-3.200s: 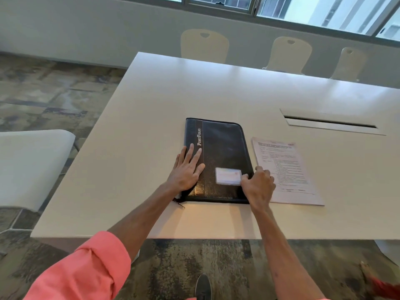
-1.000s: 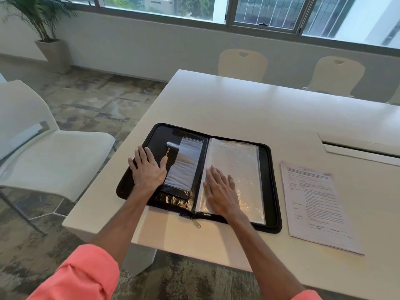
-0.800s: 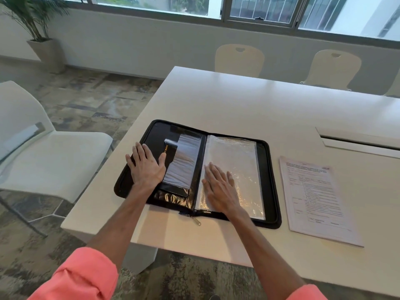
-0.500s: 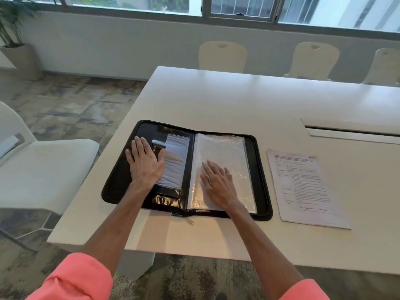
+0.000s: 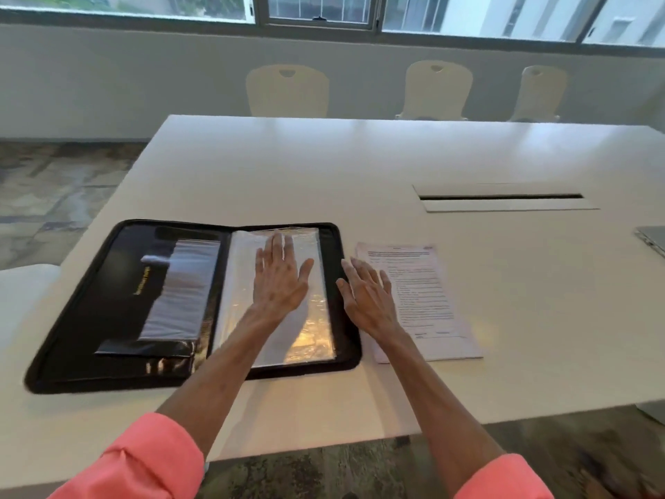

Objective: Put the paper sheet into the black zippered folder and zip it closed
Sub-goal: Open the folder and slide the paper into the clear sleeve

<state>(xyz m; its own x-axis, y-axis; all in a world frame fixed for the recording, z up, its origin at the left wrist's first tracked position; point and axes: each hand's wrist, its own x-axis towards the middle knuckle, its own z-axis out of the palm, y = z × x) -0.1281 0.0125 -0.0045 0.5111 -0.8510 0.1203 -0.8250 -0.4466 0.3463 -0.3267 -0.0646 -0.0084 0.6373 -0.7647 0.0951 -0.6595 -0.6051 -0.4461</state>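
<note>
Right of the open black folder [image 5: 108, 304], the paper sheet [image 5: 428, 289] lies lengthwise away from the person, header far; the right hand [image 5: 367, 297] rests on it, fingers spread, holding nothing; the left hand [image 5: 280, 279] lies splayed flat on the folder's plastic sleeve [image 5: 309, 333].

You're in an office meeting room: a long white counter [image 5: 360, 167] with a cable slot [image 5: 500, 197], cream chairs [image 5: 288, 88], wide windows [image 5: 320, 9].

We looked across a broad white table [image 5: 360, 167] with a long cable slot [image 5: 500, 197] in it. Three cream chairs [image 5: 287, 90] lined the far side beneath a grey wall [image 5: 126, 77] and windows [image 5: 320, 9]. Mottled carpet [image 5: 54, 189] spread left, daylight glancing off the tabletop.
</note>
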